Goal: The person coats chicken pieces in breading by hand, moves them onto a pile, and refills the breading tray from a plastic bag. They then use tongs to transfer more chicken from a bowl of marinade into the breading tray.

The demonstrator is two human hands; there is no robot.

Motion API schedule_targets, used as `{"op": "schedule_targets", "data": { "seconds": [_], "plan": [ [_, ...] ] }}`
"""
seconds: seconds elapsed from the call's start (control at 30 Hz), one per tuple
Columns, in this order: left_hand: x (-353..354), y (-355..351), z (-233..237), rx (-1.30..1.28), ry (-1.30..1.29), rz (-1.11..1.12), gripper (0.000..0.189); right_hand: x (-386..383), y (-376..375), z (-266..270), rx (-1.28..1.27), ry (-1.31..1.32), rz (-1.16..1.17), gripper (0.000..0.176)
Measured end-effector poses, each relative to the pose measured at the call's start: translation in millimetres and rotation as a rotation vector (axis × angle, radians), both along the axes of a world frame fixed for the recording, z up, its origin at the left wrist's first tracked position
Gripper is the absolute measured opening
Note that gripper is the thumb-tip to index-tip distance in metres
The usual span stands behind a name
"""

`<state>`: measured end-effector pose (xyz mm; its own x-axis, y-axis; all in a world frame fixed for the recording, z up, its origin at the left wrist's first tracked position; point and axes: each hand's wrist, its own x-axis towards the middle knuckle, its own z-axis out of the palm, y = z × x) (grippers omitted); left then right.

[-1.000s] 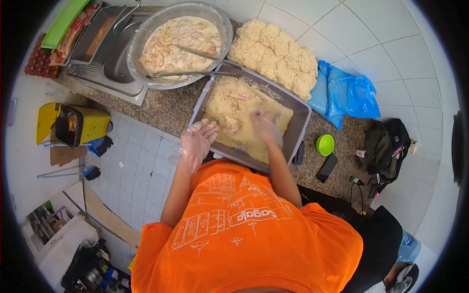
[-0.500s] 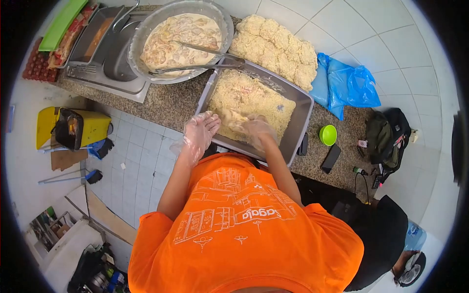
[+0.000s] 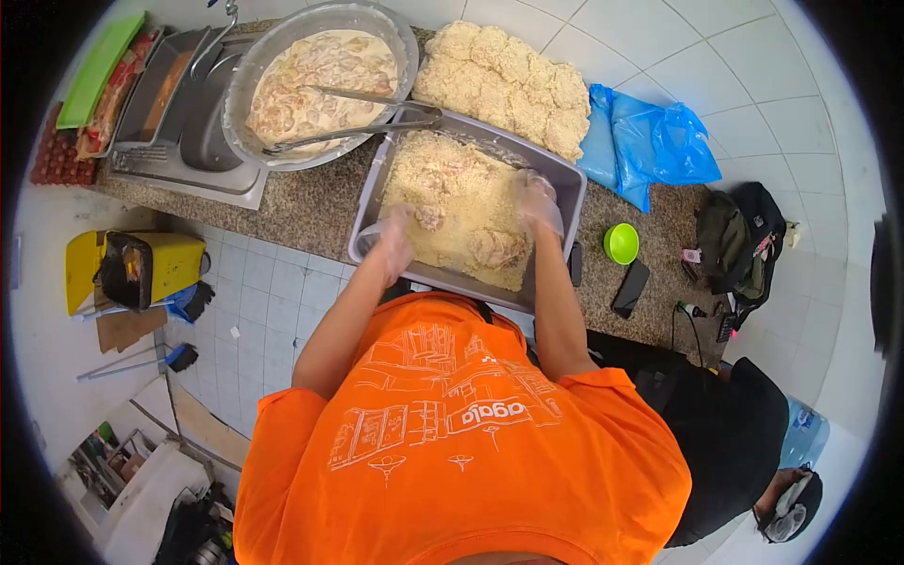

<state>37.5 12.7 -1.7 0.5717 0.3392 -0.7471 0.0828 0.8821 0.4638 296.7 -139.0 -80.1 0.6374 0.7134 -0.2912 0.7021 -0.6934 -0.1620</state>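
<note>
Both my hands wear clear plastic gloves and are over a grey plastic tub (image 3: pixel 443 284) of pale breading crumbs (image 3: pixel 461 202). My left hand (image 3: pixel 396 237) is at the tub's left side, near a coated piece of chicken (image 3: pixel 430 217). By the right wall is my right hand (image 3: pixel 539 201), its fingers low and partly hidden. Another coated piece (image 3: pixel 496 248) lies in the crumbs at the front right, between the hands. How far the fingers of either hand are closed is not clear. Neither hand shows a piece in it.
A large metal bowl (image 3: pixel 237 122) of battered pieces stands left, metal tongs (image 3: pixel 414 124) across its rim. Breaded pieces (image 3: pixel 504 85) are piled behind the tub, beside a blue plastic bag (image 3: pixel 664 146). A green bowl (image 3: pixel 621 243) and phone (image 3: pixel 630 288) lie right. A person in black (image 3: pixel 720 452) is nearby.
My hands have moved apart to opposite sides of the tub. The piece near my right hand now lies in the crumbs at the front right. The view has shifted slightly.
</note>
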Motion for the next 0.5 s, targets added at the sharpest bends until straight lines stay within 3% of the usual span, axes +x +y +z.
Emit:
{"op": "schedule_targets", "data": {
  "seconds": [0.07, 0.1, 0.17, 0.2, 0.27, 0.3, 0.37, 0.4, 0.47, 0.5],
  "plan": [
    [11.1, -6.5, -61.1, -0.242, -0.149, -0.059, 0.036, -14.5, 12.0, -15.4, -0.536, -0.501, 0.633, 0.033],
    [18.0, -14.7, -45.7, -0.243, -0.15, -0.06, 0.036, -20.2, 13.5, -18.2, -0.537, -0.501, 0.632, 0.033],
    [38.2, -45.0, -17.7, -0.155, 0.052, 0.037, 0.034, -37.4, 4.1, -21.6, -0.028, -0.026, 0.335, 0.035],
    [48.7, -54.1, -22.3, -0.159, 0.053, 0.034, 0.034, -50.7, 7.5, 5.4, -0.032, -0.025, 0.332, 0.035],
    [65.0, -70.3, -39.2, -0.155, 0.023, 0.095, 0.033, -76.5, 19.4, 90.8, 0.067, 0.19, 0.079, 0.036],
    [72.9, -74.4, -34.6, -0.162, 0.025, 0.085, 0.033, -67.5, 17.2, 70.8, 0.061, 0.191, 0.068, 0.036],
    [87.1, -79.1, -22.5, -0.138, 0.095, 0.046, 0.032, -40.8, 16.7, 20.0, -0.003, 0.363, 0.145, 0.052],
    [87.5, -80.9, -16.1, -0.143, 0.095, 0.036, 0.032, -42.2, 24.7, 53.1, -0.008, 0.363, 0.135, 0.052],
    [82.9, -76.3, -1.9, 0.002, -0.01, -0.182, 0.028, -51.2, 59.4, 156.4, -0.349, 0.911, -0.615, 0.051],
    [79.7, -73.9, 7.9, -0.001, -0.009, -0.186, 0.028, -53.4, 43.1, 154.4, -0.35, 0.912, -0.62, 0.051]
  ]
}}
